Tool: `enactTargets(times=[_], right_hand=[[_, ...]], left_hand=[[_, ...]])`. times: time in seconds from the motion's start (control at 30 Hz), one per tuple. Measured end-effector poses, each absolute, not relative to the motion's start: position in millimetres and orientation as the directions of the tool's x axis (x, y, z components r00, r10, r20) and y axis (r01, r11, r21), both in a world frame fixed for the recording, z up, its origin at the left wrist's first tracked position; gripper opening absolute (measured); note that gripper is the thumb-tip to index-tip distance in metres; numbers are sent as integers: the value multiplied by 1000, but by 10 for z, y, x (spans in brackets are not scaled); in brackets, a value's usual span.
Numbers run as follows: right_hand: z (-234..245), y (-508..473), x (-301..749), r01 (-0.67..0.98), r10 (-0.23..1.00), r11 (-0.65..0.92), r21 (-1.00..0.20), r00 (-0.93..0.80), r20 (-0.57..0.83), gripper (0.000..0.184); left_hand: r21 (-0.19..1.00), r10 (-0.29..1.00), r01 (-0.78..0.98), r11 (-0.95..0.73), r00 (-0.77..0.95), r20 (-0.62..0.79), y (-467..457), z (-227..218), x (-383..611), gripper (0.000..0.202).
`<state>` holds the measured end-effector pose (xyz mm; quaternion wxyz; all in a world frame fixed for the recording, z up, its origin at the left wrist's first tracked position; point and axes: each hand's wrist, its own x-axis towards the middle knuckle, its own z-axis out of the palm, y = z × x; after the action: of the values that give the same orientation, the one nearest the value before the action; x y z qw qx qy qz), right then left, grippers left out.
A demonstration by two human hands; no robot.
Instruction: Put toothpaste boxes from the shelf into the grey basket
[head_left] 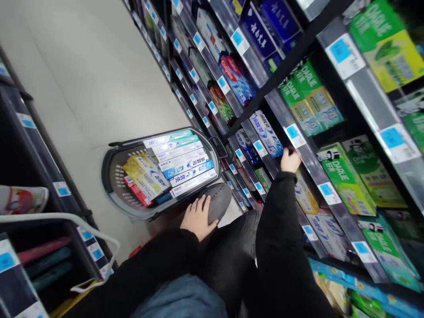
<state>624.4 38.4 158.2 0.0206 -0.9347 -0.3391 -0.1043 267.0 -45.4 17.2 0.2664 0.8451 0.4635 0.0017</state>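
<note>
1. Reaching into grey-black metal shelf [270,164] with right grip [290,161] (nearer); can't tell if wide, narrow or holding.
2. Noting white-and-blue oblong cardboard box [266,132] on shelf, just up-left in view, long axis slanting toward right grip.
3. Resting left grip [198,218], spread, holding nothing, on grey-denim knee [221,198].

Store aisle seen from above at a slant. A smooth, pale grey floor [82,66] fills the upper left, catching soft, even light. Dark shelving [367,104] covers the right half, its tiers running diagonally from upper left to lower right, their metallic edges lined with blue-and-white price labels [392,139]. A black bar [281,73] crosses the tiers at upper right. More dark shelving stands along the left edge, with a curved white rod [62,216] at lower left.
</note>
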Motion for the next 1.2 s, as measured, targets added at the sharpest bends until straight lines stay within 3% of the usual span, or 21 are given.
enactTargets(times=[0.2,0.37,0.47,0.63,0.8,0.93,1.13,1.2], right_hand=[[1499,-889,6224,481,482,-874,66,845,229,58],[1488,-1375,6565,521,533,-846,114,836,132,57],[1499,-1491,6660,536,550,-834,129,828,110,57],[1533,-1687,6503,627,642,-767,135,743,191,41],[1435,-1997,6047,716,716,-689,114,646,266,43],[1328,-2055,5759,792,784,-603,100,564,258,37],[1416,-1869,6065,703,685,-711,33,681,259,41],[1451,-1912,6222,676,658,-737,12,713,242,42]], left_hand=[[392,788,778,-491,589,-180,-417,206,2646,80],[369,794,762,-531,600,-96,-503,263,2638,75],[364,798,773,-520,591,-117,-545,237,2645,80],[405,798,788,-464,570,-195,-533,196,2664,88],[490,794,757,-433,578,-191,-529,273,2641,93],[482,788,750,-452,589,-177,-548,266,2634,86],[445,751,731,-517,637,-174,-596,192,2634,82],[493,761,720,-488,628,-164,-610,215,2640,79]])
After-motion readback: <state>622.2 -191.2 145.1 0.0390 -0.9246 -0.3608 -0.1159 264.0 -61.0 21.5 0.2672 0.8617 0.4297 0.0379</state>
